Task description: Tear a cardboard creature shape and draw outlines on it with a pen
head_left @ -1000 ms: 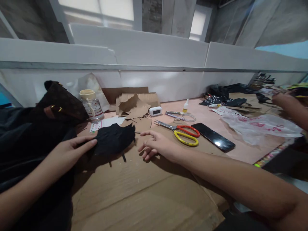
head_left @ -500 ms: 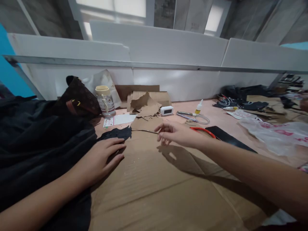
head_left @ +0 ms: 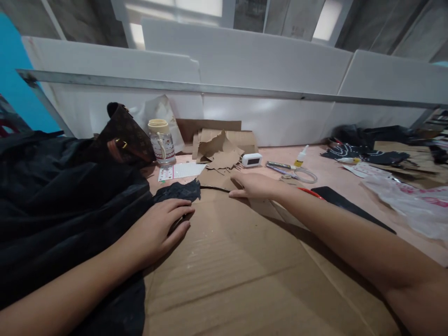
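A large brown cardboard sheet (head_left: pixel 224 261) lies in front of me, a thin dark gap showing along its far edge. My right hand (head_left: pixel 254 185) is at that edge, thumb on top and the other fingers curled over the far side, pinching the cardboard. My left hand (head_left: pixel 163 226) lies palm down where black fabric (head_left: pixel 87 200) meets the sheet's left side, fingers stretched out and slightly apart. Just beyond its fingertips is a ragged-edged black piece (head_left: pixel 178 190). What lies under the left palm is hidden.
Behind the sheet are torn cardboard scraps (head_left: pixel 220 151), a white digital device (head_left: pixel 252 160), a glue bottle (head_left: pixel 301 157) and pens (head_left: pixel 280 165). A dark phone-like slab (head_left: pixel 350 207) lies right, near a plastic bag (head_left: pixel 409 200). A jug (head_left: pixel 163 144) and brown handbag (head_left: pixel 126 135) stand left.
My right hand has come down from just above the cardboard and closed on its far edge. The dark gap there looks wider. My left hand keeps its place; the view has shifted slightly.
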Motion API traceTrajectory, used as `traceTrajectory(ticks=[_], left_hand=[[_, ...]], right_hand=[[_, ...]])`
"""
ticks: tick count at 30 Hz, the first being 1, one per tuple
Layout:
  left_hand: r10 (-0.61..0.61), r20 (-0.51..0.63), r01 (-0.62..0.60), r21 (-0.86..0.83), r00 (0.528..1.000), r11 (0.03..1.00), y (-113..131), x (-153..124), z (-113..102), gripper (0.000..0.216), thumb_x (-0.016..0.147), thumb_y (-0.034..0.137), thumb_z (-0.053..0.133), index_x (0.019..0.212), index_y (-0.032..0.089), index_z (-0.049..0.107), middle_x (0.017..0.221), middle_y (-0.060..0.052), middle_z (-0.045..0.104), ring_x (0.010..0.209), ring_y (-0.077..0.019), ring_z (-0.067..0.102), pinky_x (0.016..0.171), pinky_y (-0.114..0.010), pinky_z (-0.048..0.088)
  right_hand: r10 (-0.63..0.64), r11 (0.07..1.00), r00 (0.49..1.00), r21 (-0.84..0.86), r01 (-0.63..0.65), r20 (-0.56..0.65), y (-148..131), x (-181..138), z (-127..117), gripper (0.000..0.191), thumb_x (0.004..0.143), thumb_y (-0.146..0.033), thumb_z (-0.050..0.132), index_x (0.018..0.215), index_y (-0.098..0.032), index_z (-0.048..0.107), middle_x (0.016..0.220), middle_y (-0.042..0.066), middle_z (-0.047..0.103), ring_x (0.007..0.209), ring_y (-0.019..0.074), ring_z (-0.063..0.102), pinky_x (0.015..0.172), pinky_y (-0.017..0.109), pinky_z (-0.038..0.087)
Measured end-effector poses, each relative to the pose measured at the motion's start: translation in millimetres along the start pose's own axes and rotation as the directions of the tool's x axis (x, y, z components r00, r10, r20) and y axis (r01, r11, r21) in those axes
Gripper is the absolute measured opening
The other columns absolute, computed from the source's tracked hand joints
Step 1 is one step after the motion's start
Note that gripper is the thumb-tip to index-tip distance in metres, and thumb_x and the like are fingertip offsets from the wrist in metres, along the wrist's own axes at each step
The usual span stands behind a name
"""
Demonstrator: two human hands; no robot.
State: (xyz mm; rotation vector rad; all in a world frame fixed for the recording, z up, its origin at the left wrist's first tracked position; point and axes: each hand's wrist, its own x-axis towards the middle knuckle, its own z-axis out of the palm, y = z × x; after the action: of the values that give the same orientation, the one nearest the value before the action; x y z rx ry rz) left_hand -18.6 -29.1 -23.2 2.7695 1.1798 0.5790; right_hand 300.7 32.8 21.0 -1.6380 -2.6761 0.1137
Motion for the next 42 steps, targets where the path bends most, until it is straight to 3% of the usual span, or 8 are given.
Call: traceTrajectory(ticks=[6,11,13,16,20,29,37,42], left_hand=[[0.025,-0.015,-0.025,0.026,1.000,0.999,0,0,0,0.043,0.101,0.039,0.043,0.126,0.017,0.071,0.138,-0.014,0.066,0.127,-0.0307,0.061,0.109,-0.050,0.050],[0.028,0.004,-0.028,-0.001,1.000,1.000,-1,1,0,0.044,0.102,0.038,0.041,0.126,0.017,0.070,0.137,-0.015,0.067,0.124,-0.0312,0.063,0.107,-0.051,0.050],[0.018,-0.016,-0.019,-0.052,1.000,0.998,0,1,-1,0.044,0.101,0.043,0.044,0.126,0.017,0.071,0.137,-0.015,0.067,0.125,-0.0324,0.062,0.108,-0.053,0.049],[-0.124,-0.132,0.082,-0.285,0.984,0.955,5,1,-5,0.053,0.097,0.057,0.051,0.129,0.017,0.068,0.140,-0.017,0.065,0.129,-0.0345,0.059,0.113,-0.054,0.044],[-0.425,-0.069,0.208,-0.794,0.903,0.571,24,4,-11,0.076,0.089,0.077,0.049,0.130,0.014,0.062,0.113,-0.016,0.075,0.093,-0.0269,0.072,0.086,-0.043,0.059],[-0.439,0.096,0.272,-0.893,0.893,0.358,40,3,-2,0.056,0.074,0.071,0.074,0.082,0.018,0.059,0.062,0.003,0.061,0.051,-0.0108,0.056,0.048,-0.021,0.045],[-0.450,0.006,0.223,-0.874,0.893,0.431,42,-3,0,0.052,0.084,0.071,0.066,0.088,0.020,0.058,0.065,0.004,0.059,0.054,-0.0110,0.055,0.048,-0.020,0.044],[-0.441,-0.289,0.044,-0.795,0.850,0.605,42,-5,-14,0.058,0.082,0.067,0.073,0.115,0.020,0.061,0.096,-0.005,0.071,0.083,-0.0206,0.067,0.072,-0.029,0.056]], right_hand=[[0.039,0.982,0.984,-0.176,-0.070,-0.174,-13,-13,0,0.022,0.092,-0.006,0.049,0.101,-0.012,0.068,0.097,0.018,0.074,0.085,0.0250,0.066,0.072,0.033,0.039],[0.141,0.961,0.892,-0.155,-0.227,-0.429,-7,-47,-43,0.028,0.099,-0.017,0.042,0.112,-0.009,0.066,0.094,0.019,0.074,0.082,0.0285,0.066,0.070,0.036,0.041],[0.209,0.977,0.811,0.156,-0.146,-0.546,-9,-60,-58,0.026,0.100,-0.028,0.047,0.110,-0.014,0.067,0.093,0.014,0.075,0.081,0.0266,0.067,0.069,0.035,0.047],[0.278,0.652,0.859,0.741,0.160,-0.430,-19,-71,-54,0.032,0.098,-0.047,0.056,0.101,-0.018,0.067,0.090,0.009,0.075,0.076,0.0218,0.071,0.068,0.033,0.056],[0.128,0.205,0.981,0.972,0.114,-0.142,-41,-72,-14,0.043,0.086,-0.058,0.073,0.089,-0.016,0.064,0.074,0.006,0.072,0.059,0.0163,0.069,0.055,0.028,0.058],[0.073,0.015,0.997,1.000,0.021,-0.022,-67,-76,18,0.046,0.090,-0.041,0.075,0.127,-0.023,0.056,0.087,0.003,0.076,0.059,0.0147,0.070,0.050,0.025,0.058],[0.116,0.242,0.977,0.959,0.148,-0.180,-57,-81,19,0.038,0.088,-0.055,0.074,0.091,-0.018,0.073,0.082,0.005,0.074,0.069,0.0157,0.069,0.060,0.028,0.059],[0.127,0.415,0.936,0.875,0.251,-0.329,-47,-84,11,0.034,0.091,-0.052,0.071,0.089,-0.017,0.073,0.078,0.003,0.070,0.067,0.0134,0.065,0.063,0.027,0.055]])
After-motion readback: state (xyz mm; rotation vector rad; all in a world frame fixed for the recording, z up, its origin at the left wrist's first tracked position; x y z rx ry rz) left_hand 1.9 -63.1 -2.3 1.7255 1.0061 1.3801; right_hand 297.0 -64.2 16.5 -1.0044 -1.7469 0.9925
